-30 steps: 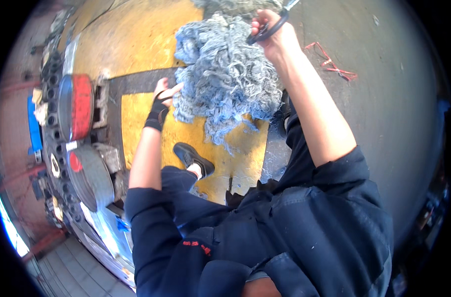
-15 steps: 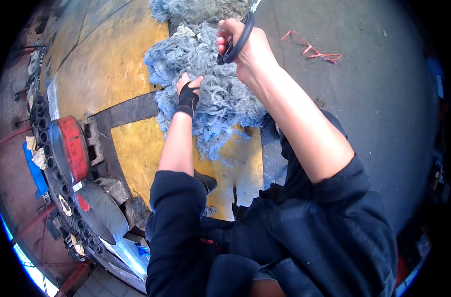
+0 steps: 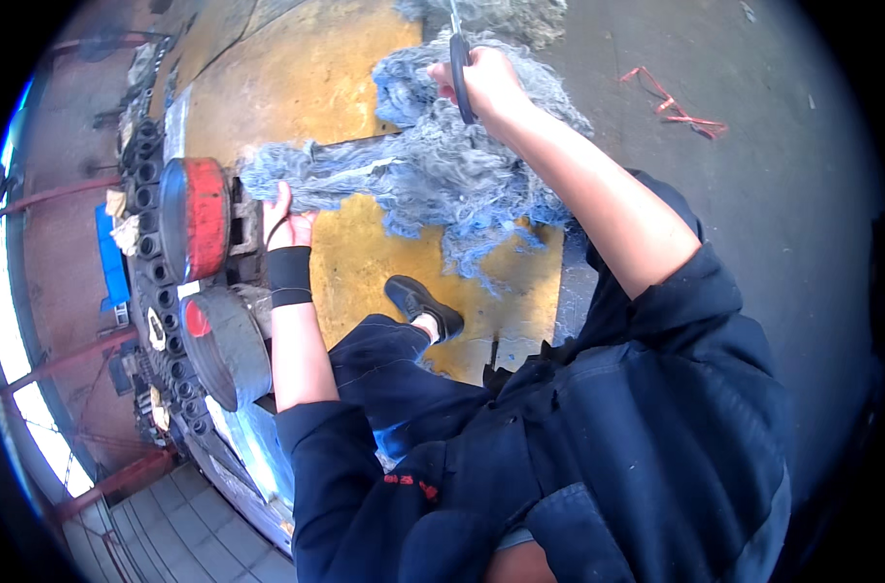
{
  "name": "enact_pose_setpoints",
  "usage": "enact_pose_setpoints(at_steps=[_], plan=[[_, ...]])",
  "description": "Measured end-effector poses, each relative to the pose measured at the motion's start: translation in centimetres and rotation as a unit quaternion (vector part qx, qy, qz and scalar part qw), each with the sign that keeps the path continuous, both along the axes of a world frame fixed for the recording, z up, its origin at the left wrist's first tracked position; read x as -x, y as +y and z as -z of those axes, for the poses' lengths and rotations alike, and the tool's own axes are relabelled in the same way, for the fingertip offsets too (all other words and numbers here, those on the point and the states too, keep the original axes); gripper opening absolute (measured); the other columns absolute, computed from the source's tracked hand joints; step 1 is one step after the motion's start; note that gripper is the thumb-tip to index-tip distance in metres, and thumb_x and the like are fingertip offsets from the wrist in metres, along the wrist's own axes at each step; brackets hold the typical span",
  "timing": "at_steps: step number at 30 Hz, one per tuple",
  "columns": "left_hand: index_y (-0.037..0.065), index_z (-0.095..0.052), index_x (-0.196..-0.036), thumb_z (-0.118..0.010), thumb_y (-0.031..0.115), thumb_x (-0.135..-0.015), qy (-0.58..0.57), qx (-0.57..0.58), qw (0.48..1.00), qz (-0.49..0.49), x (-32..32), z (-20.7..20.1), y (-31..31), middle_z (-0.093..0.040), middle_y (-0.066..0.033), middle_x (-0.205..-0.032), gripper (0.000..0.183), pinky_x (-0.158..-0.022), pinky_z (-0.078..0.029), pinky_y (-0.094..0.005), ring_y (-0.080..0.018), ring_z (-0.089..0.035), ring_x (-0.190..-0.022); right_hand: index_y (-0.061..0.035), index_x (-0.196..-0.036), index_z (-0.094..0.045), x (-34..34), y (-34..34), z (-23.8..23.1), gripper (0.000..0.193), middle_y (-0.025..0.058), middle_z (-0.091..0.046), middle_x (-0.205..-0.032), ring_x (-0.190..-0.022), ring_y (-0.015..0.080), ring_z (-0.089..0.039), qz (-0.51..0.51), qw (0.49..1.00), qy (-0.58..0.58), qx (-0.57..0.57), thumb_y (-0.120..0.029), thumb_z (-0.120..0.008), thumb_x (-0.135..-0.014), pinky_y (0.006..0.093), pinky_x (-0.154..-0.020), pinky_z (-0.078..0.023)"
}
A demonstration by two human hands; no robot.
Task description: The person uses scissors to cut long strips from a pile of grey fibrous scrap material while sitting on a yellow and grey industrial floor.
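- Blue-grey fibre strip (image 3: 350,175) is running into your left hand (image 3: 289,225); thumb and fingers are clamping its outer end. Caution: a shallow pinch could be letting fibres slide out under tension.
- Your right hand (image 3: 491,83) is gripping the black handle of the shears (image 3: 459,73). The upper picture edge is cutting off the metal end, so you cannot tell whether the blades are parted. Caution: a dipping point could be catching fibre or your left arm.
- The strip is bridging to the fibre heap (image 3: 472,170), which is lying on the yellow sheet (image 3: 355,257) in front of you. Caution: tangled loops could be dragging the heap along.
- The red drum (image 3: 206,219) and a block (image 3: 245,225) are sitting just beside your left hand. Caution: a wide pull could be striking knuckles or snagging trailing fibres there.
- Your left shoe (image 3: 423,309) is resting on the sheet, near stray tufts. Caution: fibre underfoot could be causing a slip.
- A red cord (image 3: 668,102) is lying right of the heap. Caution: a careless step could be hooking it.
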State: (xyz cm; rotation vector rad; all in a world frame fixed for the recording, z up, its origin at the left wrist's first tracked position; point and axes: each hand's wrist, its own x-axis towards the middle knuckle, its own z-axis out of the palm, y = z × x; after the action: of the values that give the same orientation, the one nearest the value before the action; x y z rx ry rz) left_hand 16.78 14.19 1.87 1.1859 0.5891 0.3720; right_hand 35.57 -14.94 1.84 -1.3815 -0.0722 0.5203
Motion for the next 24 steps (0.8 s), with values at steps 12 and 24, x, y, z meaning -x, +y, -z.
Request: enact_pose_setpoints(at_steps=[12, 24], plan=[[-0.001, -0.047, -0.123, -0.048, 0.018, -0.088, -0.162, 0.053, 0.985, 0.02, 5.5, -15.0, 0.3, -0.054, -0.017, -0.122, 0.04, -0.099, -0.037, -0.0496, -0.0319, -0.051, -0.114, -0.0064, -0.084, -0.061, 3.8, 5.4, 2.0, 0.029, 0.009, -0.065, -0.08, -0.077, 0.0211, -0.062, -0.134, 0.967, -0.181, 0.121, -0.032, -0.069, -0.073, 0.0325, -0.07, -0.048], [0.006, -0.045, -0.128, -0.053, 0.023, -0.087, -0.186, 0.155, 0.97, 0.031, 5.5, -12.1, -6.1, -0.054, -0.0123, -0.122, 0.045, -0.093, -0.041, -0.0487, -0.0311, -0.055, -0.103, -0.0028, -0.089, -0.058, 9.7, 8.8, -0.1, 0.038, 0.0019, -0.061, -0.083, -0.079, 0.0092, -0.055, -0.298, 0.922, -0.187, -0.158, -0.018, -0.083, -0.064, 0.0258, -0.073, -0.045]])
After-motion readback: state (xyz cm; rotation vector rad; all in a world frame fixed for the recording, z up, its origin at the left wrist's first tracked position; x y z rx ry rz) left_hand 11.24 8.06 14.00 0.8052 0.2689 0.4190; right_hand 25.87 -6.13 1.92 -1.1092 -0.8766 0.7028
